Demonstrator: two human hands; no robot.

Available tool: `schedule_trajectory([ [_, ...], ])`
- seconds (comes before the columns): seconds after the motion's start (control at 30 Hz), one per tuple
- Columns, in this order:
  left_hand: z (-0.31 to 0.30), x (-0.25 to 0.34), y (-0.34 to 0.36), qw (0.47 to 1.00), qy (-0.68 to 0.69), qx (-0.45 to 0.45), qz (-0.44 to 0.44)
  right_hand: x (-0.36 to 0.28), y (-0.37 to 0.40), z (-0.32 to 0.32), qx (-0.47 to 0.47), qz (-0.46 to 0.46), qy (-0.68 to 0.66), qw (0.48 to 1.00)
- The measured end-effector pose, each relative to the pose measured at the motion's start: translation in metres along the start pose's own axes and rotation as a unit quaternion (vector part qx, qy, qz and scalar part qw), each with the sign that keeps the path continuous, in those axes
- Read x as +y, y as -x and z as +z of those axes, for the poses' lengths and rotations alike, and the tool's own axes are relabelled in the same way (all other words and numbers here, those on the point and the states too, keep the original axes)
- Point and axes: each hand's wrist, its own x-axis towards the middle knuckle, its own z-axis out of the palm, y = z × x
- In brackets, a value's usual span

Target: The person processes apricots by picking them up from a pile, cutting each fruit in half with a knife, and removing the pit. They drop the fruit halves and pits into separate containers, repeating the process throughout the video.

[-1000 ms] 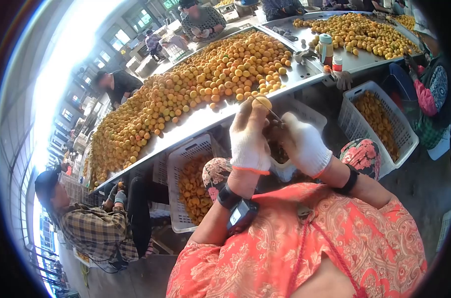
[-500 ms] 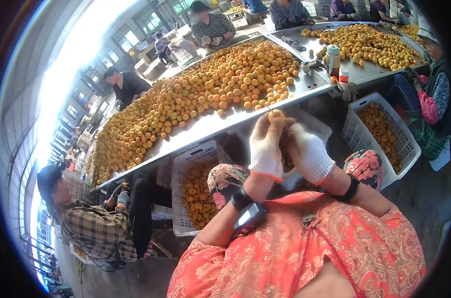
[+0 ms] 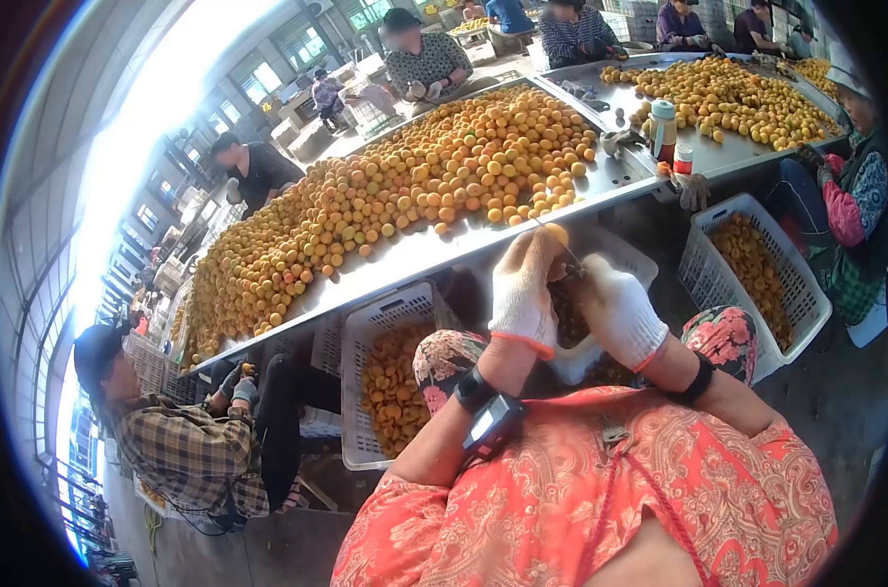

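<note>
My left hand (image 3: 524, 293), in a white knitted glove with an orange cuff edge, is closed around an apricot (image 3: 558, 233) just off the metal table's front edge. Beside it my right hand (image 3: 617, 311), gloved the same way, has its fingers closed on a thin dark tool (image 3: 569, 254) that reaches to the fruit. The tool's exact kind I cannot tell. Below the hands, partly hidden by them, is a white crate (image 3: 639, 262) with dark contents. A big heap of whole apricots (image 3: 405, 181) covers much of the metal table (image 3: 365, 279) ahead.
A white crate of apricot pieces (image 3: 348, 391) stands by my left knee, another (image 3: 806, 338) at the right. A bottle (image 3: 663, 127), a red-and-white can (image 3: 683, 158) and a glove (image 3: 693, 191) sit by the table corner. A person in a plaid shirt (image 3: 184, 445) sits at left; others work around.
The view has shifted slightly. My hands stay together at the apricot; the right hand has turned and drawn a little away, and the thin tool shows more clearly between them.
</note>
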Motion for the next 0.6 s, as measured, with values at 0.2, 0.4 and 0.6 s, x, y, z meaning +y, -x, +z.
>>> schedule_trajectory([
  [0.2,-0.005,0.008,0.000,0.999,0.002,0.015,-0.040,-0.012,-0.005,-0.018,0.098,-0.008,-0.092,0.991],
  [0.4,0.009,-0.013,0.012,0.971,-0.179,-0.154,0.030,-0.009,-0.021,-0.022,0.110,-0.012,-0.118,0.987],
  [0.6,0.034,-0.004,0.029,0.993,0.025,-0.091,-0.070,-0.009,-0.024,-0.017,0.094,0.039,-0.239,0.966],
])
